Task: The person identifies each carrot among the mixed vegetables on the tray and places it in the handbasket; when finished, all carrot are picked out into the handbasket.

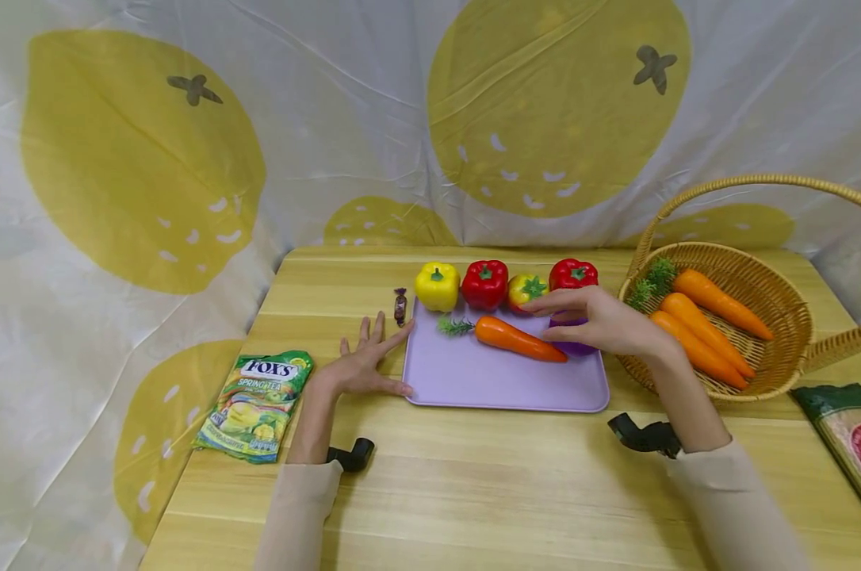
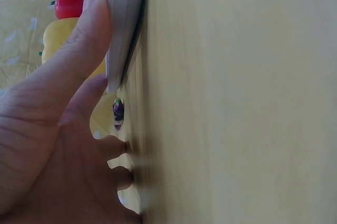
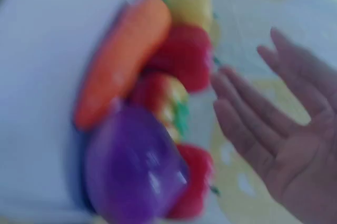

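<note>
My left hand (image 1: 362,369) has its fingers spread, with thumb and index finger touching the left edge of the lilac tray (image 1: 473,388); other fingertips rest on the table. Above the tray's right side hovers my right hand (image 1: 609,321), fingers extended and nothing held. Beneath it is a shiny purple rounded vegetable (image 3: 134,166), partly hidden in the head view. A carrot (image 1: 519,339) with a green top lies mid-tray. Along the back stand a yellow bell pepper (image 1: 438,287), a red bell pepper (image 1: 484,284), a red-yellow fruit (image 1: 525,292) and another red pepper (image 1: 573,274).
Right of the tray, a wicker basket (image 1: 794,349) with a tall handle holds several carrots (image 1: 709,325). A green candy bag (image 1: 259,404) lies at left. One wrapped candy (image 1: 400,306) sits beside the tray. A green-topped package (image 1: 855,444) is far right, before a lemon-print cloth (image 1: 373,119).
</note>
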A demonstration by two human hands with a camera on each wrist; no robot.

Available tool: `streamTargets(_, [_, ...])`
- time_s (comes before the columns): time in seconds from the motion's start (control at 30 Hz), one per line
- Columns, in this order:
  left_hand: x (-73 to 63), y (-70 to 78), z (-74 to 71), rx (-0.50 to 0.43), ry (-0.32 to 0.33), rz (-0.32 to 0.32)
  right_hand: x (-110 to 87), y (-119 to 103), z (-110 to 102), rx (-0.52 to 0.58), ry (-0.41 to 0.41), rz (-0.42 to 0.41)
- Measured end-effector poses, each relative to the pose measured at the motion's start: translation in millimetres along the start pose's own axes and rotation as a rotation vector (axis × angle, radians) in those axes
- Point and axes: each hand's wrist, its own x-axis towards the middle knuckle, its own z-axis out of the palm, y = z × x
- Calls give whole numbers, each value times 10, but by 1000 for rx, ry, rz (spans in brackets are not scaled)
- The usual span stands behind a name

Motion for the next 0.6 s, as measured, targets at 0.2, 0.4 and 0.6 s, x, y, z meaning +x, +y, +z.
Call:
streamTargets(0.2, [-3,2,-5,-2,1,-1,220,67,330,-49,37,37])
streamTargets(0.4, [-12,15,-12,-9,2,0,354,117,543,-38,71,65])
streamTargets(0.6, [-14,20,-12,-16,3,3,417,155,637,-49,94,95])
